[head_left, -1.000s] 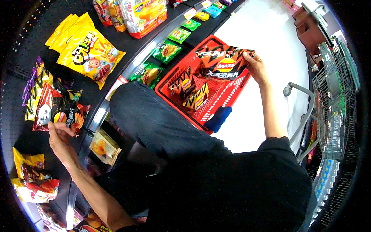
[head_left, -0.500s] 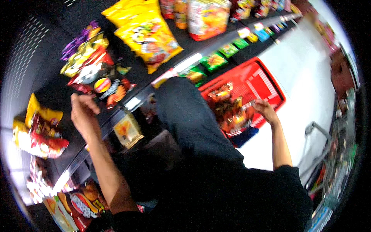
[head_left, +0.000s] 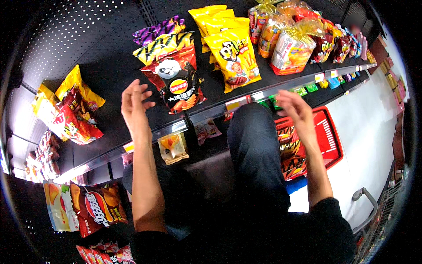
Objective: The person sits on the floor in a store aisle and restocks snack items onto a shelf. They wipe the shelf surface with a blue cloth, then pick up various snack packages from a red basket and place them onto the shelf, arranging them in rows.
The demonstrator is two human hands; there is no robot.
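Observation:
My left hand [head_left: 137, 108] hovers over the black shelf [head_left: 110, 119], fingers apart and holding nothing. Just right of it stands a red-and-black chip bag [head_left: 176, 81] with a panda picture, at the front of a row of striped and purple bags. My right hand [head_left: 296, 108] is raised in front of the shelf edge, empty, its fingers spread and slightly curled. Below and behind that forearm lies a red shopping basket [head_left: 336, 147] holding several red and gold snack bags [head_left: 290, 147], partly hidden by my knee and arm.
Yellow snack bags [head_left: 235, 59] and clear-wrapped bundles [head_left: 292, 50] line the shelf to the right. Yellow and red bags [head_left: 77, 116] lean at the left. A lower shelf holds brown chip bags [head_left: 96, 207]. At the right are pale floor and a wire cart [head_left: 380, 220].
My right hand has risen from the basket toward the shelf edge. My left hand stays beside the panda bag, its fingers now more upright. The head view has turned, shifting the shelf rightward.

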